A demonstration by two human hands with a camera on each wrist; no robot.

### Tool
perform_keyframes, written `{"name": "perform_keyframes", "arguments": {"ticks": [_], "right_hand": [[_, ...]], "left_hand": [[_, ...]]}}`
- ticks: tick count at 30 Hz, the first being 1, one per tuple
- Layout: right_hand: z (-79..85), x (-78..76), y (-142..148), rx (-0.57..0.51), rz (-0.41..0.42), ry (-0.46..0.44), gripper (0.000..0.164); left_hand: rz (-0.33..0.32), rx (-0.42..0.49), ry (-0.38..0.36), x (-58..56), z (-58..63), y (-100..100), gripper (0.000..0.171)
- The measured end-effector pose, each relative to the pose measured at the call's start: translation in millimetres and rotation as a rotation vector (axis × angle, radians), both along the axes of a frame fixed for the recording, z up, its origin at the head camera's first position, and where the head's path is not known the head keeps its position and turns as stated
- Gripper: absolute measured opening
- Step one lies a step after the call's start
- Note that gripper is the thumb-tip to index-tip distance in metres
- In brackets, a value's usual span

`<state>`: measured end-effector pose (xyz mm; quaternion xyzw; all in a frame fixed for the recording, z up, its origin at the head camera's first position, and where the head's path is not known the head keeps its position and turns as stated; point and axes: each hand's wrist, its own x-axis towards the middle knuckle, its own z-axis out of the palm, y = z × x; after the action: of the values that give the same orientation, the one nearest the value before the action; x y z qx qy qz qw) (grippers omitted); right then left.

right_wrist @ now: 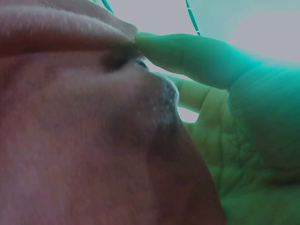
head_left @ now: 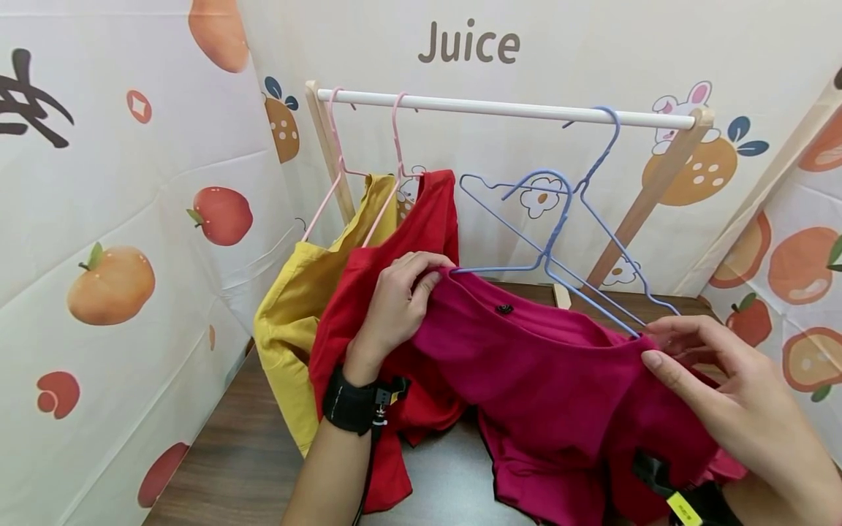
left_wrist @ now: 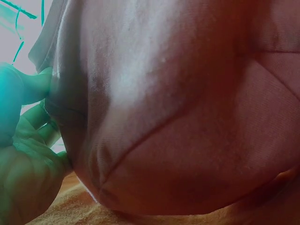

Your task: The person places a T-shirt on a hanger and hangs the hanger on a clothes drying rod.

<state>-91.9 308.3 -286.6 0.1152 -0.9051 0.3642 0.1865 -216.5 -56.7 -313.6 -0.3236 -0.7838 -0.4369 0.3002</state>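
Observation:
A magenta T-shirt point(head_left: 539, 387) hangs between the two hands, a blue wire hanger point(head_left: 558, 228) inside its neckline. This hanger's hook stands free, below the rail. At the shirt's left shoulder, the left hand point(head_left: 397, 303) pinches cloth between thumb and fingers. The right hand point(head_left: 737, 372) pinches the other shoulder, its thumb on the near side of the cloth. Both wrist views are mostly filled by shirt fabric point(left_wrist: 154, 103), with the right thumb point(right_wrist: 192, 56) at the cloth's edge in the right wrist view.
Behind, a rack's white rail point(head_left: 493, 108) carries another blue hanger point(head_left: 601, 161) without clothing. Further left hang a red garment point(head_left: 421, 226) and a yellow garment point(head_left: 283, 314) on pink hangers point(head_left: 398, 139). Wooden posts point(head_left: 641, 204) support the rail above a dark wood-grain table point(head_left: 217, 453).

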Motion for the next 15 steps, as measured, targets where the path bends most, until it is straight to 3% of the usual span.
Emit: {"name": "perform_keyframes", "arguments": {"ticks": [7, 15], "right_hand": [[0.0, 1.3, 8.3, 0.076, -0.087, -0.122, 0.013], [-2.7, 4.5, 8.2, 0.106, -0.016, -0.182, 0.011]], "left_hand": [[-0.001, 0.032, 0.012, -0.9, 0.4, -1.2, 0.017], [0.004, 0.037, 0.006, -0.8, 0.2, -2.4, 0.016]]}}
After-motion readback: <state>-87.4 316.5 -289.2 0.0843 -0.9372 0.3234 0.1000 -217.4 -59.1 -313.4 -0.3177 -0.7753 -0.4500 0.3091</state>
